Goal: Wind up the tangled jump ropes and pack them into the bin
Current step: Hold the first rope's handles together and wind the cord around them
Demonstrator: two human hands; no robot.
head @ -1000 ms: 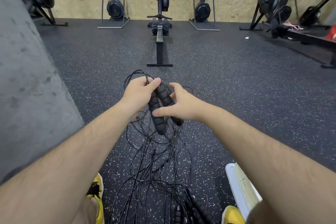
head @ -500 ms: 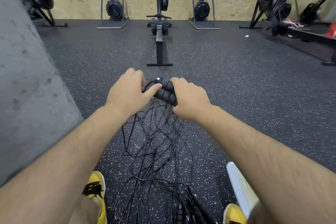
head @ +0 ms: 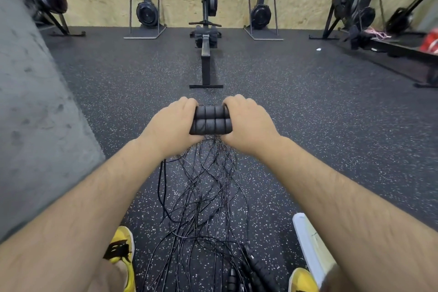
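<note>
Two black foam jump-rope handles [head: 210, 120] lie side by side and level between my hands. My left hand [head: 174, 123] grips their left ends and my right hand [head: 247, 123] grips their right ends. Thin black rope cords [head: 203, 187] hang from the handles in a tangle down to the speckled floor. More black handles [head: 254, 270] lie on the floor between my feet. A white bin rim [head: 308, 242] shows at the lower right, mostly hidden by my right forearm.
A grey concrete wall [head: 35, 125] runs close along the left. A rowing machine [head: 205, 54] stands straight ahead, with more machines along the plywood back wall and at the right. My yellow shoes [head: 122, 246] flank the rope pile.
The handles went from slanted and crossed to level and side by side. Both hands rose a little and moved out to the handle ends; the cords now hang straighter below.
</note>
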